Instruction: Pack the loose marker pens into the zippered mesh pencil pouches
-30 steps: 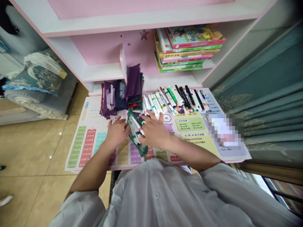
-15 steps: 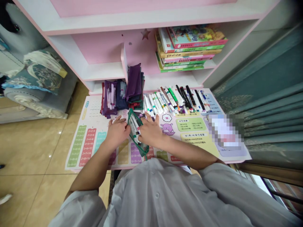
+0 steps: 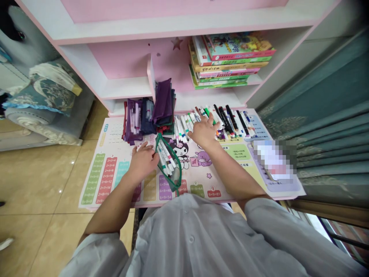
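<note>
A green-edged mesh zip pouch lies open on the desk mat, with several white markers inside. At its left rim is my left hand, thumb side gripping the edge while the other fingers spread over the mat. My right hand reaches over the row of loose markers with fingers apart; its fingertips partly cover some of them. Whether they touch a marker I cannot tell. Black-bodied markers lie to the right of this hand.
Filled purple and dark blue pouches stand left of a stack of folded mesh pouches. Books are piled on the shelf. A blurred-out object lies on the right side of the printed mat.
My right hand has left the green pouch and moved up and right to the loose markers. The markers in the pouch are now uncovered. My left hand has stayed at the rim.
</note>
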{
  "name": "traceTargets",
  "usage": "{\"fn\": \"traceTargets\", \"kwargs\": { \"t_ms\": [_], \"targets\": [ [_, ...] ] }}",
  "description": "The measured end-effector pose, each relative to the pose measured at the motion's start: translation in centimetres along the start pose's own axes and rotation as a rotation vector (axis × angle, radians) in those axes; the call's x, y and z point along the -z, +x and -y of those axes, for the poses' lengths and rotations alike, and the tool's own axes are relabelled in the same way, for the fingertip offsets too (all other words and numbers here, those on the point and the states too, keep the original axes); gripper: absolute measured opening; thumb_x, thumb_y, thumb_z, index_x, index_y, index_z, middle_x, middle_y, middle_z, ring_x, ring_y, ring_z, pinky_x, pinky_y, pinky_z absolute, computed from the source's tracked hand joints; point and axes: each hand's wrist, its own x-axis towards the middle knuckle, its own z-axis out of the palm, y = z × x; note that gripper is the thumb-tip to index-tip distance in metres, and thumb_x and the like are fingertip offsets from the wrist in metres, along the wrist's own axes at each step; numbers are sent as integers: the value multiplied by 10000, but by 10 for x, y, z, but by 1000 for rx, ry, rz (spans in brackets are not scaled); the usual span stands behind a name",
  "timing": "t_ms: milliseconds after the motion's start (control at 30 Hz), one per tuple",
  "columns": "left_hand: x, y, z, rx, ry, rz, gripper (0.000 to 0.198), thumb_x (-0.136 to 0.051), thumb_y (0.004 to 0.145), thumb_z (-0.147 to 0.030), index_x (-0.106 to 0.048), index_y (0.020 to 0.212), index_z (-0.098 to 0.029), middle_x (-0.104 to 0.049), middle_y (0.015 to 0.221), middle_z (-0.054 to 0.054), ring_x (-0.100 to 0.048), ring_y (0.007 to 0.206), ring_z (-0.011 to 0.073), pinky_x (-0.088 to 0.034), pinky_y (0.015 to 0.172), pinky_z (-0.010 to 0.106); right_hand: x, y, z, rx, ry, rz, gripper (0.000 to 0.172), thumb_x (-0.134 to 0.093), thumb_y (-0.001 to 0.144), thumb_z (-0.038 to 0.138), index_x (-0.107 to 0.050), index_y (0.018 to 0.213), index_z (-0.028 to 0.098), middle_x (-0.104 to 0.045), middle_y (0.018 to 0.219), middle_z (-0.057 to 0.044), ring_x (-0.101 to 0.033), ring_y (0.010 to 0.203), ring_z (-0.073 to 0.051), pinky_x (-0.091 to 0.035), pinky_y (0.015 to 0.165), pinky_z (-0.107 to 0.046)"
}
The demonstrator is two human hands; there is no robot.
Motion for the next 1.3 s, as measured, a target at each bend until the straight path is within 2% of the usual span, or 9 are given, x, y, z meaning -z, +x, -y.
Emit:
{"fn": "traceTargets", "kwargs": {
  "t_ms": [200,467,600,700,833,1033,1167,1300],
  "targets": [
    [1,0,0,-3,-1,7,333,-400,905,-252,-711,800,-198,-659,1310,105,-428,1399,286,-287,1130,585,-10,6,1,-34,-39,34,404,-606,819,356,-706,1127,113,-392,1524,-187,-163,1452,-460,-210,1061,-736],
    [1,0,0,-3,-7,-3,343,-397,896,-241,-728,820,-192,-660,1306,115,-445,1385,296,-295,1119,597,-17,9,-1,-25,-56,12,381,-581,826,377,-735,1042,104,-427,1493,-193,-228,1418,-460,-205,1061,-740],
    [0,0,1,-3,-5,4,350,-397,895,-251,-735,830,-194,-661,1304,111,-444,1385,307,-298,1117,599,-17,9,-1,-13,-39,23,369,-598,809,372,-740,1016,103,-418,1502,-190,-198,1434,-454,-199,1071,-732],
    [0,0,1,-4,-7,1,350,-395,900,-257,-731,822,-195,-661,1304,112,-438,1390,305,-296,1119,598,-15,8,-1,13,-11,-24,336,-600,799,361,-749,984,124,-433,1494,-178,-183,1441,-441,-209,1067,-730],
    [-1,0,1,-8,-10,0,341,-398,900,-250,-726,824,-192,-664,1300,113,-440,1391,297,-295,1122,596,-4,2,0,44,43,-69,314,-593,790,344,-751,953,127,-435,1499,-149,-169,1450,-420,-218,1084,-713],
    [-1,1,2,-4,-15,0,345,-397,901,-257,-730,841,-189,-655,1313,115,-430,1397,300,-288,1128,602,30,-28,13,140,156,-54,224,-588,762,296,-750,803,147,-446,1502,-129,-194,1454,-423,-205,1087,-724],
    [-1,1,1,-11,-11,5,354,-387,901,-252,-732,858,-187,-651,1321,108,-429,1396,309,-294,1125,613,50,-57,23,275,196,21,182,-608,745,281,-731,691,158,-486,1478,-127,-235,1447,-419,-200,1098,-707],
    [1,1,0,-24,-2,1,351,-386,892,-236,-727,833,-179,-662,1303,108,-442,1386,317,-324,1109,612,55,-82,32,472,212,142,162,-612,736,272,-715,654,179,-531,1445,-116,-266,1445,-395,-196,1100,-709]
  ]
}}
